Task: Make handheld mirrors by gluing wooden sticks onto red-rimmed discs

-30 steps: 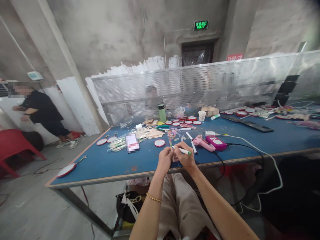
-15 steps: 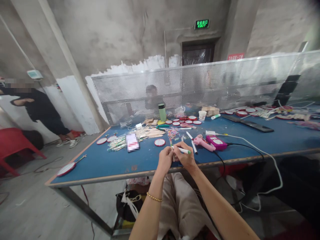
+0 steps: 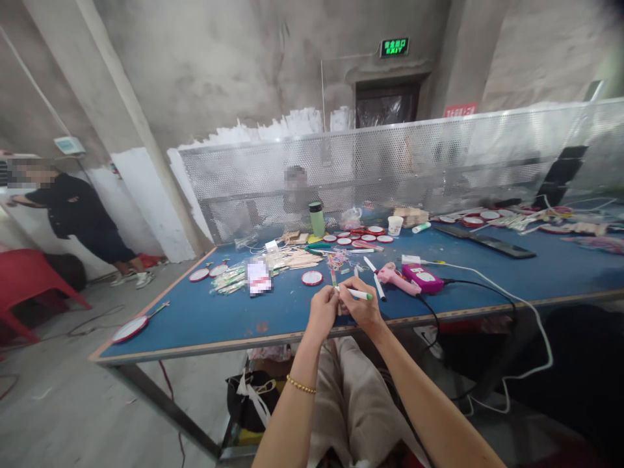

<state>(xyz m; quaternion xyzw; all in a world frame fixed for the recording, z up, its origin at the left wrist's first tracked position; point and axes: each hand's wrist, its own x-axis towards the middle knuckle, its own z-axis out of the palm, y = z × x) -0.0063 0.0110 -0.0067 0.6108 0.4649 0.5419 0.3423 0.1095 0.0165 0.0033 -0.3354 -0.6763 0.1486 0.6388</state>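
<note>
1. While the left hand (image 3: 323, 311) pinches a coloured strip (image 3: 334, 278), the right hand (image 3: 361, 307) grips a green-ended marker (image 3: 359, 294), hands close together.
2. Both things are left of the pink tool (image 3: 396, 279).
3. Just right of it: a purple box (image 3: 424, 279).

grey wall (image 3: 219, 71), lit green exit sign (image 3: 394, 47) above dark doorway (image 3: 385, 107), red chair (image 3: 29, 286), grey floor (image 3: 127, 403)

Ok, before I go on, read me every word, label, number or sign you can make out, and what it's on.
"安全出口 EXIT": green lit sign above the doorway.
Red sign: characters too blurred to read.
White-and-red item: pixelated, unreadable.
Magenta box: marking too small to read.
White marker in the right hand: nothing legible.
</note>
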